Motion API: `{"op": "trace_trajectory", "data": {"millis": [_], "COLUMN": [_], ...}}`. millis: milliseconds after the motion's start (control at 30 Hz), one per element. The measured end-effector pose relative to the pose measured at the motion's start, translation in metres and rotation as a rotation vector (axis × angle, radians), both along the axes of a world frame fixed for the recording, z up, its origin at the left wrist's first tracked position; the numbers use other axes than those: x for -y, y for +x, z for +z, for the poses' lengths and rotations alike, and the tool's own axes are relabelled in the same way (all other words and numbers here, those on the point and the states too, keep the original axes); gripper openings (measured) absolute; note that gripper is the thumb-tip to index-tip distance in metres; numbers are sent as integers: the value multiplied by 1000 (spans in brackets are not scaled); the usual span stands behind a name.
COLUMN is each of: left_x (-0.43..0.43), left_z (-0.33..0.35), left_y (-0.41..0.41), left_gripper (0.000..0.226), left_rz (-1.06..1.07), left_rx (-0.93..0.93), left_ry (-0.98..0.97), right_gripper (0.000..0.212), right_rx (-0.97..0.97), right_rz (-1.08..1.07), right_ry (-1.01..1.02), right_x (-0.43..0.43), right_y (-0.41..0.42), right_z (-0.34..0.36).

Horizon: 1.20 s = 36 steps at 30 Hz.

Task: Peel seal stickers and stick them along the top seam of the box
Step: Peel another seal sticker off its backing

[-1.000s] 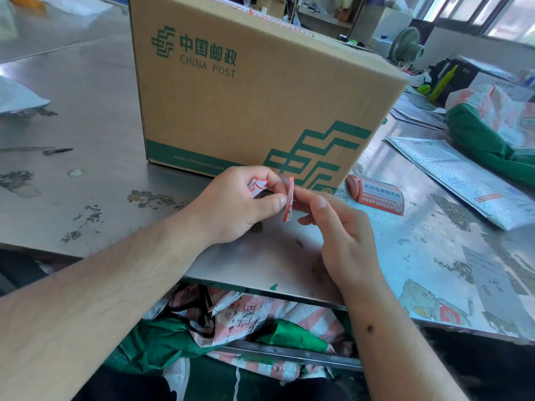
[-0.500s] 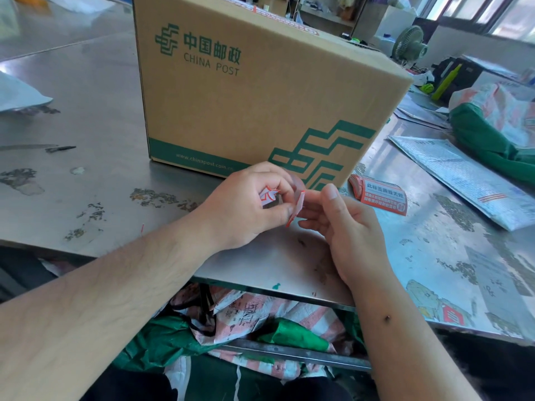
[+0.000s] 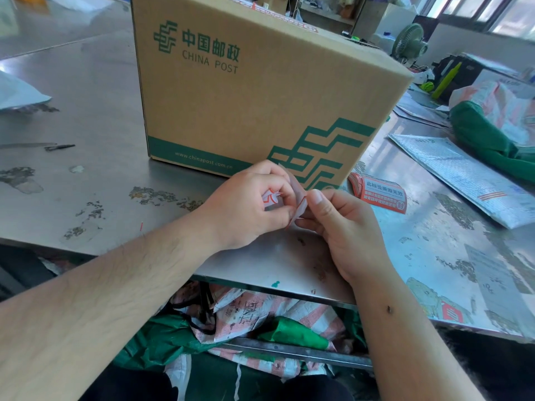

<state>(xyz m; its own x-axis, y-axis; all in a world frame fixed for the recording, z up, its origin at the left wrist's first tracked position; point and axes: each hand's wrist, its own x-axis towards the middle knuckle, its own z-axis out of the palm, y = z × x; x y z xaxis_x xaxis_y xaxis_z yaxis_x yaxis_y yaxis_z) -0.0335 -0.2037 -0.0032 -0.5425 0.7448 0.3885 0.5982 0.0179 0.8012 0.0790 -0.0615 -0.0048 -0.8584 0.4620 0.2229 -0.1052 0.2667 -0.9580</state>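
A brown China Post cardboard box (image 3: 260, 91) stands on the steel table (image 3: 86, 111), with red-and-white stickers along its top edge at the back. In front of its lower corner my left hand (image 3: 249, 209) and my right hand (image 3: 344, 230) meet. Between their fingertips they pinch a small red-and-white seal sticker (image 3: 299, 205), seen nearly edge-on. A crumpled bit of its backing (image 3: 270, 198) shows inside my left hand's curled fingers. A stack of more red seal stickers (image 3: 379, 195) lies on the table just right of my hands.
A silvery padded mailer (image 3: 463, 175) lies at the right, with green and striped woven bags (image 3: 492, 123) behind it. A small green fan (image 3: 409, 41) stands at the back. A dark pen-like tool (image 3: 59, 147) lies at the left. More woven bags (image 3: 260, 322) sit under the table's front edge.
Both hands have drawn closer together and slightly up toward the box corner. The sticker between them has tilted and folded in; my right thumb now presses at its edge.
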Motion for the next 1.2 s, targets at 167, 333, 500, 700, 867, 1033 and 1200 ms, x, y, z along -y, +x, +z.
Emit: {"op": "trace_trajectory", "data": {"millis": [167, 333, 500, 700, 867, 1033, 1200], "left_x": [1, 3, 6, 6, 3, 4, 4], "left_z": [0, 0, 5, 5, 0, -1, -4], "left_y": [-2, -9, -13, -8, -9, -13, -18], "left_gripper": [12, 8, 11, 21, 29, 16, 22], "left_rz": [-12, 29, 43, 11, -32, 57, 252], "left_rx": [36, 162, 400, 345, 254, 349, 293], "left_ry": [-17, 56, 184, 114, 69, 172, 176], "right_gripper": [25, 25, 26, 26, 27, 25, 28], "right_rx": [-9, -40, -89, -44, -19, -5, -20], "right_rz": [-22, -81, -139, -129, -121, -149, -158], "right_ry": [9, -49, -128, 14, 70, 8, -66], "right_x": [1, 2, 1, 5, 8, 6, 4], "right_y": [0, 0, 0, 2, 4, 1, 0], "right_z": [-1, 0, 2, 4, 7, 5, 4]}}
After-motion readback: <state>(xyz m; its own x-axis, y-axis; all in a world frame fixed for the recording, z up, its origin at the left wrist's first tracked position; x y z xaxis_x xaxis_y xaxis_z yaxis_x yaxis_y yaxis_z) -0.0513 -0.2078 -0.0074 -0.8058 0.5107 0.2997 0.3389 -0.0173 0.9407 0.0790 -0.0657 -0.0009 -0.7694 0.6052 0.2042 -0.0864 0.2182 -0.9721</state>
